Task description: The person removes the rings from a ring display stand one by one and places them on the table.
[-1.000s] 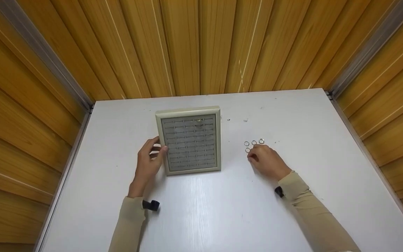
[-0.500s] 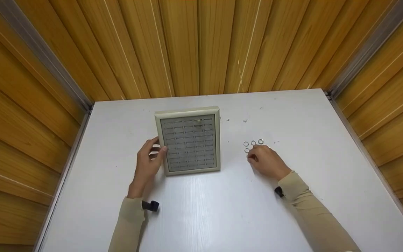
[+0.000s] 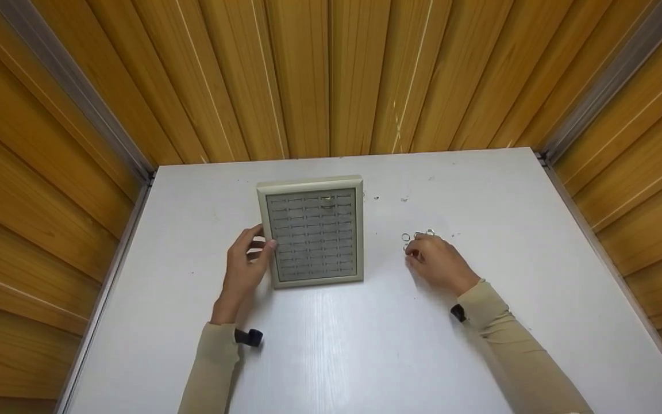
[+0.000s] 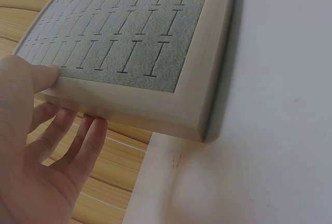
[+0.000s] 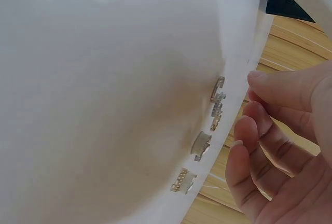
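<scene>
My left hand [image 3: 246,261] grips the left edge of a ring display board [image 3: 358,241], thumb on the front frame and fingers behind. The board stands tilted on the table, with grey slotted foam [image 4: 129,27] inside a pale frame. Near the top of the foam sit a gold ring [image 3: 327,198] and what looks like another just below. My right hand [image 3: 440,264] is at a small group of loose rings [image 3: 402,237], partly covering them. In the right wrist view its fingers are loosely bent beside silver and gold rings [image 5: 201,146], with nothing visible between thumb and fingers.
Both hands work over a white table [image 3: 319,356]. Tiny clear bits [image 3: 404,199] lie toward its back. Wood-patterned panels [image 3: 302,75] enclose the back and sides. Dark wrist cameras [image 3: 255,337] are strapped at the sleeves.
My right fingers have shifted very slightly over the loose rings, now hiding more of them. The left hand and the ring display board stay in place.
</scene>
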Tool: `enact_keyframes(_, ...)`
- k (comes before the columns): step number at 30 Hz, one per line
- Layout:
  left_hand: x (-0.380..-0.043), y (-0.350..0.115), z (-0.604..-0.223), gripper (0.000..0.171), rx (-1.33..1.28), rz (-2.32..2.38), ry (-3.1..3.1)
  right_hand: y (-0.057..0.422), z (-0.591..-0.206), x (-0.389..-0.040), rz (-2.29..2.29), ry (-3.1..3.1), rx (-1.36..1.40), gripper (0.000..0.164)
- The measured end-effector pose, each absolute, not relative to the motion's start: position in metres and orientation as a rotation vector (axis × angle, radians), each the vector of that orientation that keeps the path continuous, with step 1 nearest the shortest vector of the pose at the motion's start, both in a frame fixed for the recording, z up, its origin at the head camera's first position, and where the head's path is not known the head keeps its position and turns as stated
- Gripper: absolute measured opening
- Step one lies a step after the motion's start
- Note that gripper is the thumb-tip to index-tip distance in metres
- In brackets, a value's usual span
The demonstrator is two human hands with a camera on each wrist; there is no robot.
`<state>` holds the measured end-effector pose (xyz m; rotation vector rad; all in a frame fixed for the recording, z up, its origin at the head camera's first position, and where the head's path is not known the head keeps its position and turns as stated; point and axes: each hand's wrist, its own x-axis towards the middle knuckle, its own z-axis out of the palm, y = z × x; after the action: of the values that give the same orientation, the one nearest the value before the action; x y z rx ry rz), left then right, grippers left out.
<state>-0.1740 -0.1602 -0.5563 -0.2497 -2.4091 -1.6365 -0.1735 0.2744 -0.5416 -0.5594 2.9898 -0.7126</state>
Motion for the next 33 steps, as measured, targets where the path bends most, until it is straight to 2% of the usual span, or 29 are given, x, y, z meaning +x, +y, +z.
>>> enact_keyframes(33,-0.175,-0.16,-0.557,0.044,-0.271,-1.64,-2.401,0.233,-0.482,-0.174,-0.789,3.215,-0.979,0.015)
